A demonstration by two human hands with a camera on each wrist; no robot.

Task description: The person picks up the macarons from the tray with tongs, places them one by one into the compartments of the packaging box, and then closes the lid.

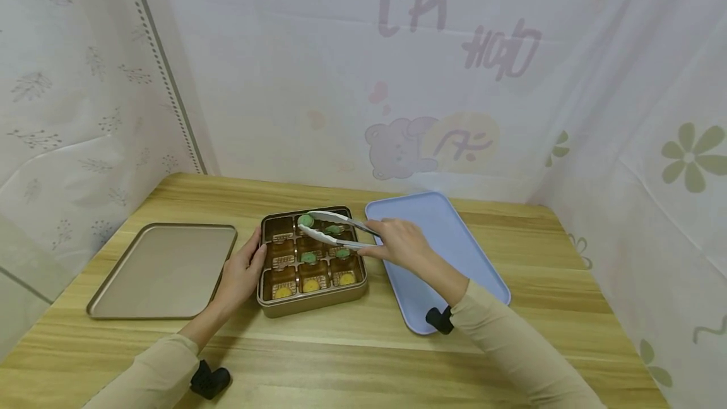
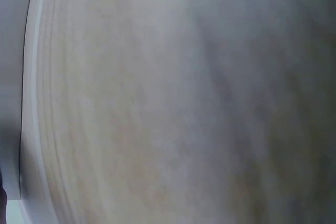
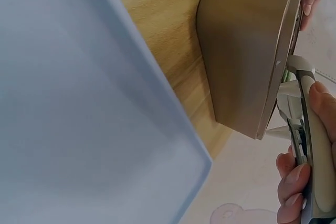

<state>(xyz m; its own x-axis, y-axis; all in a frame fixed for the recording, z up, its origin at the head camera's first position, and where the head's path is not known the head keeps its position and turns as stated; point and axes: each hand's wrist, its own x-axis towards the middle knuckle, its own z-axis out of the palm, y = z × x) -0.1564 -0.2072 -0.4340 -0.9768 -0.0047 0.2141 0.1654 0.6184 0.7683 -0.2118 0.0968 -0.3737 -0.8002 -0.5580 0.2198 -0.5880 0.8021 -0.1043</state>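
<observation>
My right hand (image 1: 404,243) grips a pair of tongs (image 1: 354,245) with pale, scalloped tips. Between those tips is a round green piece (image 1: 305,220), over the back row of a bronze-coloured tin (image 1: 315,299). Inside the tin, a divided brown insert carries other green pieces (image 1: 308,257) in the middle and at the right, and yellow pieces (image 1: 311,284) along the front row. My left hand (image 1: 238,276) rests against the tin's left side, fingers along the wall and thumb by the rim. The right wrist view shows the tongs' handle (image 3: 317,150) in my curled fingers.
A flat bronze lid (image 1: 161,270) lies left of the tin. Right of it is a light blue tray (image 1: 454,238), partly under my right forearm. Printed curtains (image 1: 295,81) hang behind the wooden table (image 1: 318,371). The left wrist view is mostly blurred wood grain.
</observation>
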